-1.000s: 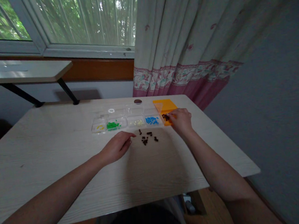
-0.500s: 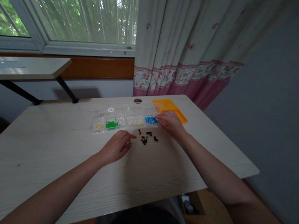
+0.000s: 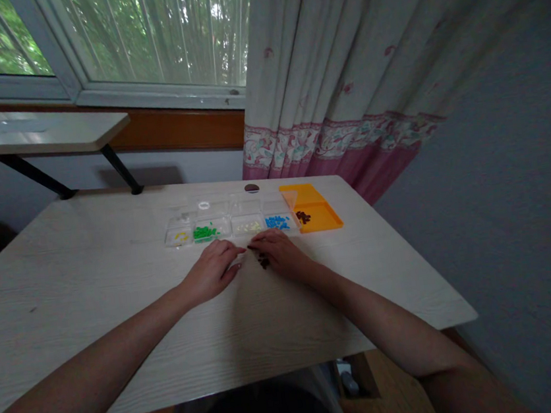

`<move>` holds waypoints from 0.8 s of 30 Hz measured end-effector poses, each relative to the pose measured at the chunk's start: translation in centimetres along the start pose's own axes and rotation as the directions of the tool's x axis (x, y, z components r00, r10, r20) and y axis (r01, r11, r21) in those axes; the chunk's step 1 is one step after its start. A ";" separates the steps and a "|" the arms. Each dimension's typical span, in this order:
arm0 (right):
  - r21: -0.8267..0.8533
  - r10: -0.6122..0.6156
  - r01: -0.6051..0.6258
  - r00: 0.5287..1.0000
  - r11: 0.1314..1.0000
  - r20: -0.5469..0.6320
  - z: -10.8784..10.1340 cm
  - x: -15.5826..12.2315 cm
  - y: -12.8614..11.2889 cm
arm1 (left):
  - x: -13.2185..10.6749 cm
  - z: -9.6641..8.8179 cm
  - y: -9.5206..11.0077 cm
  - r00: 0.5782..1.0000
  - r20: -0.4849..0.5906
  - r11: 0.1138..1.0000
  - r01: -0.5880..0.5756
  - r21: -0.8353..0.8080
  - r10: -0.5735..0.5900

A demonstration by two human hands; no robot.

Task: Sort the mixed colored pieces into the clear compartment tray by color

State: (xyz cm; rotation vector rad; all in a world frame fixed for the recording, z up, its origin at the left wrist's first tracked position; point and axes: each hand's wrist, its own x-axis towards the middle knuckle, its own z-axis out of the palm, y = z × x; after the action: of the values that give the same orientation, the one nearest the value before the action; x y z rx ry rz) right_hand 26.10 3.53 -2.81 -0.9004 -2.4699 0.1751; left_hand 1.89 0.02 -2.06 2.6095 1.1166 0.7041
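Head view: your left hand (image 3: 214, 266) rests unclenched, empty; beneath your right hand (image 3: 279, 251), grasp indeterminable, brown pieces (image 3: 263, 261) lie, presumably for fingertip reach.

Seeing open bench (image 3: 113, 265) left of left hand (image 3: 215, 264) and right of right hand (image 3: 279, 251). Running into clear compartment box (image 3: 225, 224) and orange tray (image 3: 325, 217) beyond. Leaving barely any gap between hands. Partly covering dark pieces (image 3: 263, 262) with right hand.
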 end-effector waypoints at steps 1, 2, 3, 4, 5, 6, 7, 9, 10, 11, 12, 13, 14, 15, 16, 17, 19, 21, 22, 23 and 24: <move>0.052 -0.003 0.003 1.000 0.999 -0.002 0.3 0.0 -0.1 | 0.0 0.0 0.0 1.000 -0.004 1.000 0.000 -0.001 0.000; 0.108 -0.003 0.003 1.000 0.994 -0.001 0.4 0.0 -0.3 | 0.0 0.0 0.0 1.000 -0.008 1.000 0.001 -0.002 -0.001; 0.161 0.003 -0.003 1.000 0.987 0.001 0.5 0.0 -0.4 | 0.0 0.0 0.0 1.000 -0.011 1.000 0.003 -0.004 -0.003; 0.208 0.011 -0.012 1.000 0.978 0.006 0.4 0.1 -0.5 | 0.0 0.0 0.1 1.000 -0.012 1.000 0.005 -0.006 -0.005; 0.251 0.020 -0.024 1.000 0.968 0.017 0.3 0.1 -0.6 | 0.0 0.0 0.1 1.000 -0.015 1.000 0.006 -0.009 -0.006; 0.293 0.032 -0.039 0.999 0.955 0.029 0.2 0.2 -0.7 | 0.0 0.0 0.1 1.000 -0.020 1.000 0.007 -0.013 -0.007; 0.338 0.053 -0.062 0.998 0.939 0.036 0.1 0.2 -0.7 | 0.0 0.0 0.1 1.000 -0.025 1.000 0.009 -0.018 -0.009; 0.456 0.127 -0.133 0.991 0.880 0.044 -0.1 0.3 -0.8 | 0.0 0.0 0.2 0.999 -0.036 0.999 0.016 -0.029 -0.017; 0.531 0.172 -0.171 0.984 0.830 0.048 -0.1 0.3 -0.7 | 0.1 0.0 0.2 0.999 -0.040 0.999 0.020 -0.035 -0.021; 0.612 0.217 -0.206 0.974 0.763 0.058 0.0 0.4 -0.7 | 0.1 0.0 0.2 0.999 -0.043 0.999 0.022 -0.039 -0.024; 0.694 0.258 -0.234 0.963 0.681 0.072 0.2 0.4 -0.6 | 0.1 0.0 0.1 0.999 -0.044 0.999 0.022 -0.041 -0.024; 0.771 0.294 -0.256 0.951 0.584 0.094 0.4 0.5 -0.6 | 0.1 0.0 0.1 0.999 -0.044 0.999 0.020 -0.042 -0.021; 0.836 0.323 -0.271 0.939 0.478 0.120 0.6 0.5 -0.5 | 0.1 0.0 0.1 0.999 -0.041 0.999 0.016 -0.042 -0.018; 0.885 0.348 -0.282 0.925 0.371 0.149 0.8 0.6 -0.4 | 0.1 0.0 0.1 0.999 -0.034 0.999 0.012 -0.039 -0.014; 0.916 0.370 -0.293 0.911 0.274 0.181 1.0 0.7 -0.4 | 0.1 0.0 0.1 1.000 -0.027 0.999 0.008 -0.036 -0.009; 0.932 0.392 -0.304 0.896 0.196 0.209 1.2 0.8 -0.4 | 0.1 0.0 0.1 1.000 -0.019 1.000 0.003 -0.030 -0.003; 0.942 0.423 -0.318 0.872 0.111 0.245 1.2 0.9 -0.4 | 0.1 0.0 0.0 1.000 -0.007 1.000 -0.006 -0.017 0.006; 0.947 0.442 -0.312 0.862 0.076 0.248 1.0 1.0 -0.5 | 0.1 0.0 0.0 1.000 0.001 1.000 -0.012 -0.004 0.012; 0.951 0.444 -0.302 0.862 0.064 0.244 0.9 1.0 -0.5 | 0.0 0.0 0.0 1.000 0.004 1.000 -0.013 0.001 0.013; 0.956 0.446 -0.290 0.863 0.050 0.239 0.8 1.0 -0.6 | 0.0 0.0 0.0 1.000 0.006 1.000 -0.014 0.005 0.014; 0.959 0.447 -0.282 0.862 0.036 0.237 0.7 1.0 -0.6 | 0.0 -0.1 0.1 1.000 0.009 1.000 -0.013 0.007 0.013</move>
State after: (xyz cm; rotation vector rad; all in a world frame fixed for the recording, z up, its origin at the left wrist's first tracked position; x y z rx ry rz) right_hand 24.74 3.69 -2.83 -0.7722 -1.2665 1.6802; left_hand 1.92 0.01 -1.97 2.6252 1.1020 0.6920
